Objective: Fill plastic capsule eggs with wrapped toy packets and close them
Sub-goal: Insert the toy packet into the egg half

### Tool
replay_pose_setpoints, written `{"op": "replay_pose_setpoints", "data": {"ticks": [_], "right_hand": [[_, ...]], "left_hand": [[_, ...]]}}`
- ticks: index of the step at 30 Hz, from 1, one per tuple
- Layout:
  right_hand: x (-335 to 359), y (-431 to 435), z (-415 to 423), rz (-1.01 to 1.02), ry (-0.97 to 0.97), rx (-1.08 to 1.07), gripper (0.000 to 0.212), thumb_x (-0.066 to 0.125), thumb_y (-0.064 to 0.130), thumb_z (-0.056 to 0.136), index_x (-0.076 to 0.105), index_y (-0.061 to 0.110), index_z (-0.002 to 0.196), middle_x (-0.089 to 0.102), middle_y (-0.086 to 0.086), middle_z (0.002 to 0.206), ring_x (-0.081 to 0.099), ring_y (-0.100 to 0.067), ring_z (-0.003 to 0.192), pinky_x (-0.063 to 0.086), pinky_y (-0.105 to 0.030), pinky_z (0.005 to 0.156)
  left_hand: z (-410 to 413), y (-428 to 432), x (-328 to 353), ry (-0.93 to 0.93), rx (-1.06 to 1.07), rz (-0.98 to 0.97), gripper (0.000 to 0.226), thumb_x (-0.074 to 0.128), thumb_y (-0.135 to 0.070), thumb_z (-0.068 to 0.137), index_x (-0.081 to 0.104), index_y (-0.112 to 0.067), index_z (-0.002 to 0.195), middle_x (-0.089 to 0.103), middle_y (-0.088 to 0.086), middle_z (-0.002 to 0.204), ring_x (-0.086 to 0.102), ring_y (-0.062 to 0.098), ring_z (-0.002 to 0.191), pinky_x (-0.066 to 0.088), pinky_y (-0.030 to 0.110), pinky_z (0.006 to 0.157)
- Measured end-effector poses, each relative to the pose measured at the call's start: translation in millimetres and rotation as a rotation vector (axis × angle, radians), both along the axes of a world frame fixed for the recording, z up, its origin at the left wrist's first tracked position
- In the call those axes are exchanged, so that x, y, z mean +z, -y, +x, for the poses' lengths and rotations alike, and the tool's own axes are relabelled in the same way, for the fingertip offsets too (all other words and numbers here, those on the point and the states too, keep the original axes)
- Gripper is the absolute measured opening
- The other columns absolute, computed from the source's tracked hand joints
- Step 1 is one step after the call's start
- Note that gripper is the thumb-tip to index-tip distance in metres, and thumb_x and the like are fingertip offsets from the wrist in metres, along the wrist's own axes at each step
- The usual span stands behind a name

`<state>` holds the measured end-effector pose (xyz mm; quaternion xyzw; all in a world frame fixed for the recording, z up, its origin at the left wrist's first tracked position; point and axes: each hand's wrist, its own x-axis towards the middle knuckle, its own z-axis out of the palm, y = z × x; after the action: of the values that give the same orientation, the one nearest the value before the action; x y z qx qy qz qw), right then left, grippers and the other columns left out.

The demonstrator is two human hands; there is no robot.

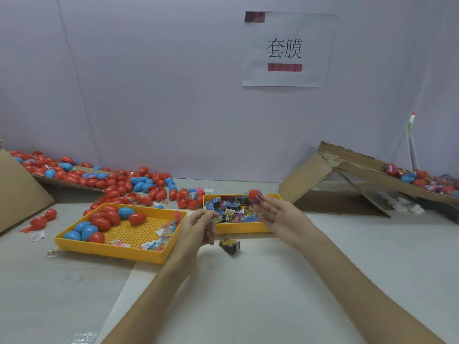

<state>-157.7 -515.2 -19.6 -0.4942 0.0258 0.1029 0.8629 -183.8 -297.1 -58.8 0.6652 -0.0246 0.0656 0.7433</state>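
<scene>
My right hand (275,219) is raised over the right yellow tray (238,228) and holds a red capsule egg (255,196) at its fingertips; the egg is blurred and looks wrapped in film. That tray holds several wrapped toy packets (229,209). My left hand (198,228) hovers between the two trays with its fingers loosely curled, and nothing shows in it. One dark packet (229,244) lies on the table below my hands. The left yellow tray (119,250) holds red and blue eggs (99,223) and small clear toy bags.
A large heap of red and blue eggs (119,182) spreads along the back left, partly on flat cardboard (17,194). At the right, a cardboard ramp (360,175) carries filled eggs (422,181). A paper sign (288,49) hangs on the wall.
</scene>
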Motion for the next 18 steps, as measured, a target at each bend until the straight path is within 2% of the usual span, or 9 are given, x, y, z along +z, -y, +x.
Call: {"op": "replay_pose_setpoints", "data": {"ticks": [2, 4, 7, 9, 10, 12, 14, 16, 18], "right_hand": [[20, 20, 11, 0.081, -0.006, -0.021, 0.019, 0.061, 0.012, 0.097, 0.069, 0.005, 0.112, 0.076, -0.008, 0.095, 0.072, -0.013, 0.074, 0.059, -0.022, 0.063], [47, 51, 27, 0.278, 0.053, -0.195, 0.018, 0.056, 0.013, 0.099, 0.067, 0.004, 0.111, 0.074, -0.009, 0.095, 0.072, -0.015, 0.073, 0.059, -0.024, 0.063], [73, 96, 47, 0.423, 0.103, -0.463, 0.035, 0.043, 0.025, 0.108, 0.047, 0.004, 0.136, 0.067, -0.016, 0.114, 0.072, -0.023, 0.09, 0.059, -0.028, 0.074], [68, 107, 52, 0.301, 0.078, -0.496, 0.038, 0.036, 0.025, 0.11, 0.038, 0.005, 0.142, 0.063, -0.017, 0.121, 0.07, -0.024, 0.095, 0.056, -0.029, 0.079], [60, 106, 52, 0.234, 0.071, -0.494, 0.032, 0.037, 0.021, 0.109, 0.043, 0.006, 0.136, 0.064, -0.015, 0.118, 0.069, -0.022, 0.091, 0.055, -0.028, 0.075], [43, 94, 46, 0.126, 0.064, -0.503, 0.018, 0.043, 0.013, 0.106, 0.057, 0.006, 0.115, 0.067, -0.01, 0.103, 0.068, -0.018, 0.08, 0.055, -0.026, 0.066], [23, 76, 36, 0.005, 0.076, -0.576, 0.017, 0.048, 0.006, 0.102, 0.065, 0.005, 0.101, 0.068, -0.007, 0.083, 0.067, -0.013, 0.064, 0.055, -0.023, 0.059], [0, 54, 27, -0.179, 0.13, -0.633, 0.021, 0.047, 0.0, 0.098, 0.068, 0.002, 0.097, 0.066, -0.005, 0.068, 0.062, -0.011, 0.05, 0.052, -0.02, 0.051], [-20, 31, 19, -0.418, 0.252, -0.573, 0.023, 0.047, -0.002, 0.097, 0.07, 0.001, 0.096, 0.065, -0.003, 0.061, 0.056, -0.012, 0.046, 0.048, -0.021, 0.048]], "left_hand": [[0, 0, 0, -0.002, 0.01, -0.004, 0.024, 0.051, -0.02, 0.106, 0.07, -0.006, 0.101, 0.058, 0.003, 0.061, 0.051, 0.015, 0.053, 0.046, 0.025, 0.052], [0, 0, 0, -0.003, 0.015, -0.005, 0.023, 0.051, -0.02, 0.106, 0.07, -0.007, 0.101, 0.058, 0.003, 0.061, 0.052, 0.015, 0.053, 0.047, 0.024, 0.051], [0, 1, -2, -0.004, 0.017, 0.0, 0.024, 0.051, -0.021, 0.106, 0.07, -0.007, 0.1, 0.059, 0.003, 0.062, 0.053, 0.015, 0.053, 0.047, 0.024, 0.052], [1, 1, -2, 0.001, 0.016, 0.01, 0.024, 0.051, -0.021, 0.106, 0.07, -0.008, 0.099, 0.059, 0.003, 0.062, 0.053, 0.015, 0.054, 0.048, 0.024, 0.052], [2, 1, -2, 0.004, 0.016, 0.017, 0.024, 0.051, -0.021, 0.106, 0.07, -0.009, 0.098, 0.059, 0.004, 0.062, 0.054, 0.015, 0.054, 0.048, 0.025, 0.052], [3, 1, -2, 0.017, 0.021, 0.035, 0.023, 0.052, -0.021, 0.105, 0.071, -0.01, 0.097, 0.06, 0.005, 0.062, 0.054, 0.015, 0.054, 0.049, 0.025, 0.052], [2, 2, -3, 0.032, 0.033, 0.066, 0.023, 0.052, -0.021, 0.105, 0.071, -0.011, 0.095, 0.06, 0.005, 0.062, 0.054, 0.016, 0.054, 0.049, 0.026, 0.053], [2, 1, -4, 0.05, 0.055, 0.092, 0.024, 0.052, -0.021, 0.105, 0.07, -0.011, 0.094, 0.06, 0.005, 0.061, 0.054, 0.016, 0.054, 0.049, 0.027, 0.054], [2, -2, -4, 0.087, 0.095, 0.099, 0.024, 0.052, -0.018, 0.105, 0.07, -0.011, 0.091, 0.06, 0.004, 0.06, 0.055, 0.015, 0.054, 0.049, 0.026, 0.054]]}}
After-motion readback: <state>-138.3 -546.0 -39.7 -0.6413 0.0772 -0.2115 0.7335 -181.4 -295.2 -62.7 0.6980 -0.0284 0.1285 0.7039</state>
